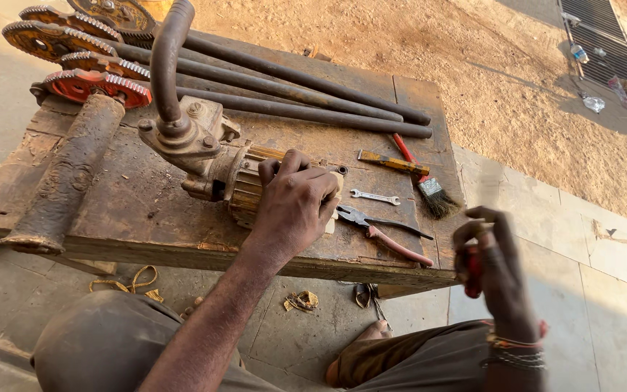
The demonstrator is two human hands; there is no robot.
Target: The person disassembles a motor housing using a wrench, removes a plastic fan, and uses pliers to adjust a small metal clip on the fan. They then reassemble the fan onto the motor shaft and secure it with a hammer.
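My left hand [293, 207] rests on top of a rusty ribbed motor body [244, 185] that lies on a worn wooden bench [146, 218]; the fingers curl over its end. A curved pipe [167, 62] rises from the pump housing [190, 134] joined to the motor. My right hand [491, 265] hovers off the bench's right edge, fingers closed around a small red object [473, 272], partly hidden and blurred.
Pliers with red handles [390, 236], a small spanner [375, 197], a paintbrush [429, 185] and a file [393, 162] lie on the bench's right part. Long shafts [292, 94] with rusty gears [96, 86] fill the back. A thick rusty cylinder [67, 178] lies at left.
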